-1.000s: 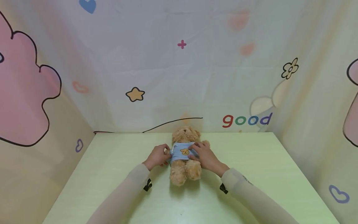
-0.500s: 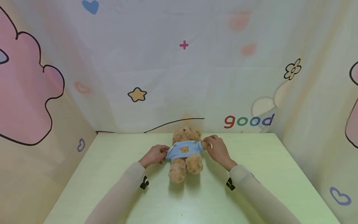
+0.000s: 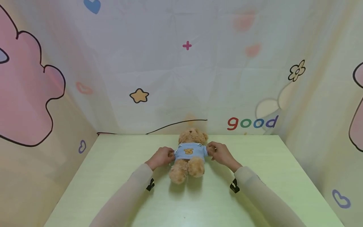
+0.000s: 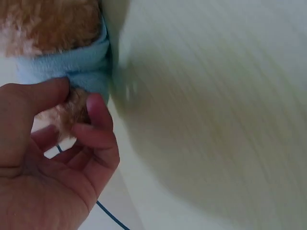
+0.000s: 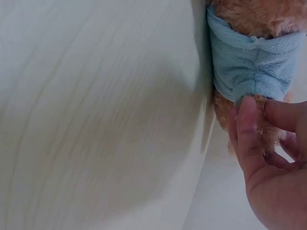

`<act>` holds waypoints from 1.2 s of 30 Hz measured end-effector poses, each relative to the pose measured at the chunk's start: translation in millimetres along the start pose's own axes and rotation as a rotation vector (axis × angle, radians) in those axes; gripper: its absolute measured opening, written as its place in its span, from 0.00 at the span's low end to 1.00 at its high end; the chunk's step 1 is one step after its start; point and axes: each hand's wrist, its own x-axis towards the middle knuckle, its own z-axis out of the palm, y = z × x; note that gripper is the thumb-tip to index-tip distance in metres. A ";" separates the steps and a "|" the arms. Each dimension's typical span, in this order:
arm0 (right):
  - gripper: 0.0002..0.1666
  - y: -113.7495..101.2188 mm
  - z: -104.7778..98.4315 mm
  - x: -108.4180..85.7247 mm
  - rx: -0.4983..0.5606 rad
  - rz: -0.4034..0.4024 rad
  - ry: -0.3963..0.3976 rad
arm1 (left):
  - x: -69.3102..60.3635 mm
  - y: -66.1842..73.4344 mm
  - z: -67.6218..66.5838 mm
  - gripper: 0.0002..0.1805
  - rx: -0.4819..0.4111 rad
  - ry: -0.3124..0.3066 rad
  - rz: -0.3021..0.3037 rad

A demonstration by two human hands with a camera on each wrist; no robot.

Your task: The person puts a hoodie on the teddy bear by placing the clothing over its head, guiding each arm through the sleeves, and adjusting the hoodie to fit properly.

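A light brown teddy bear (image 3: 190, 153) in a light blue shirt with a small bear face on its front lies on its back near the far edge of the table, legs toward me. On its left side my left hand (image 3: 160, 157) pinches the furry arm (image 4: 72, 112) just below the sleeve, thumb against curled fingers. My right hand (image 3: 222, 154) grips the other arm (image 5: 268, 127) at the sleeve's end, as the right wrist view shows. Both paws are partly hidden by my fingers.
The pale green table (image 3: 113, 189) meets a printed cloth backdrop (image 3: 158, 63) right behind the bear's head. More printed cloth hangs on the left and right sides. Black clips (image 3: 234, 186) hang below both sleeves.
My right hand has gone from the bear's shirt front to its arm on the right. The bear has shifted slightly right, while my left hand keeps hold of the other arm.
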 end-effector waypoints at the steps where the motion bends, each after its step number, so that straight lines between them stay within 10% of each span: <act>1: 0.10 0.0 0.9 0.0 0.007 -0.002 -0.001 | 1.4 0.4 0.3 0.16 -0.007 -0.007 -0.012; 8: 0.07 1.5 1.2 -0.4 -0.047 -0.044 0.035 | 3.5 -8.9 -6.8 0.12 -0.012 -0.018 0.059; 16: 0.04 6.2 -7.5 -4.0 -0.034 -0.020 0.047 | -7.1 -19.5 -28.1 0.15 -0.265 -0.131 0.019; 28: 0.02 5.8 3.6 -7.7 -0.043 0.020 -0.040 | 4.1 -4.1 -2.1 0.16 -0.182 -0.086 0.010; 36: 0.03 8.0 3.2 -9.3 -0.107 0.005 -0.034 | 6.9 -2.8 -2.0 0.18 -0.481 -0.199 -0.017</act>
